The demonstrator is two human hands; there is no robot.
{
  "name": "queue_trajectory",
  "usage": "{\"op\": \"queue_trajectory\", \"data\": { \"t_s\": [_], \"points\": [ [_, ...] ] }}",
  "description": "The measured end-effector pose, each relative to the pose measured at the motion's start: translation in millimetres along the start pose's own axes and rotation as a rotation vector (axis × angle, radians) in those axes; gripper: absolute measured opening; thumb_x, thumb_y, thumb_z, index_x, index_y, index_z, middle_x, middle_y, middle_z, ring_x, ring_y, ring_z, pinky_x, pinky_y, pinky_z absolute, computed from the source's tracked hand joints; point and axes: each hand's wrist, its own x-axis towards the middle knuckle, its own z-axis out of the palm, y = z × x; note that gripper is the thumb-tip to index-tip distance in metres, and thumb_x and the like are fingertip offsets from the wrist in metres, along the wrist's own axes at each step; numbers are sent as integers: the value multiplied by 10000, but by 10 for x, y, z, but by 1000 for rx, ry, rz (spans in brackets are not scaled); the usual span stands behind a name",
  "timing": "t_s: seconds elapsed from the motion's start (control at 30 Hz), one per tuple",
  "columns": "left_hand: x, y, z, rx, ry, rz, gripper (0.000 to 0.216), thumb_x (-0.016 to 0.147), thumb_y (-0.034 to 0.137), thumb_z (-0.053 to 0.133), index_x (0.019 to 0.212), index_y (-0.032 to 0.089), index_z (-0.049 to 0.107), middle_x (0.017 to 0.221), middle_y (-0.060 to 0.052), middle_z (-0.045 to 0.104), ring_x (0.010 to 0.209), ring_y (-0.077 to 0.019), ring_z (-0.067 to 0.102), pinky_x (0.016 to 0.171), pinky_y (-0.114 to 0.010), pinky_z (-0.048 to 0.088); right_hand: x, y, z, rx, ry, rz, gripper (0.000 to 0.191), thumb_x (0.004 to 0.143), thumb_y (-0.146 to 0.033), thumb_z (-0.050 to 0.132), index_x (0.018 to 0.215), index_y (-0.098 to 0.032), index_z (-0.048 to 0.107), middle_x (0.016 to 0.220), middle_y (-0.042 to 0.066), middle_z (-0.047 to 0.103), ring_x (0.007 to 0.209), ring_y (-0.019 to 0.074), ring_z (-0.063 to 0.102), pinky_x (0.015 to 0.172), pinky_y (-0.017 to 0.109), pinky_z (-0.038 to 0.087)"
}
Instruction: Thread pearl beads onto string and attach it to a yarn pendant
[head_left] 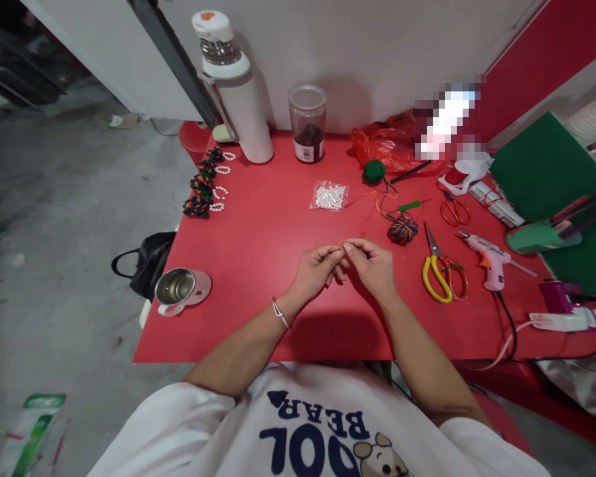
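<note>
Left hand: pinched together in grip, touching right hand
Right hand: pinched likewise; cannot tell whether on anything
Bag: partly masked by pixelation

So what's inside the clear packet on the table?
The clear packet holds many small white beads. Anything beneath them is covered, so I can't see it.

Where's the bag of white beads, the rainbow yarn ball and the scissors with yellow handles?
Bag of white beads (330, 197): head view, middle of the bead pile.
Rainbow yarn ball (403, 229): head view, middle of the ball.
Yellow-handled scissors (435, 252): head view, metal just above the handles.
</note>
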Motion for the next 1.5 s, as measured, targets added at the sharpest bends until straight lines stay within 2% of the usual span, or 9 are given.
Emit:
{"op": "queue_trajectory", "data": {
  "t_s": [0.67, 1.03, 1.3, 1.5],
  "points": [
    [-14, 42, 18, 12, -4, -5, 431, 819, 537, 823, 922, 130, 723, 747, -33, 743, 416, -101, 626, 330, -179, 305, -2, 9, -20, 3, -29, -1, 338, 868, -492, 705, 921, -186, 837, 738, 41, 725, 637, 147, 605, 603, 265, 496],
    [13, -52, -16, -12, -20, 25, 418, 838, 519, 830, 970, 130, 752, 749, -22, 747, 437, -101, 632, 419, -218, 496, 12, 21, -29, 16, -40, -9, 316, 870, -485, 718, 917, -197, 841, 724, 37, 728, 631, 149, 614, 607, 270, 510],
    [-2, -5, 4, -7, -18, 27, 387, 835, 494, 830, 943, 130, 753, 741, -21, 749, 419, -94, 616, 391, -201, 464, 24, 20, -40, 99, -79, 27, 289, 858, -481, 750, 908, -207, 828, 735, 29, 722, 646, 148, 617, 626, 278, 520],
    [-11, -1, 6, -21, -25, 12, 421, 816, 521, 831, 939, 129, 740, 724, -24, 749, 426, -102, 618, 399, -213, 484, 36, 17, -20, 254, -142, 79, 315, 842, -527, 785, 875, -214, 785, 656, -7, 646, 583, 129, 553, 580, 270, 492]
  ]
}}
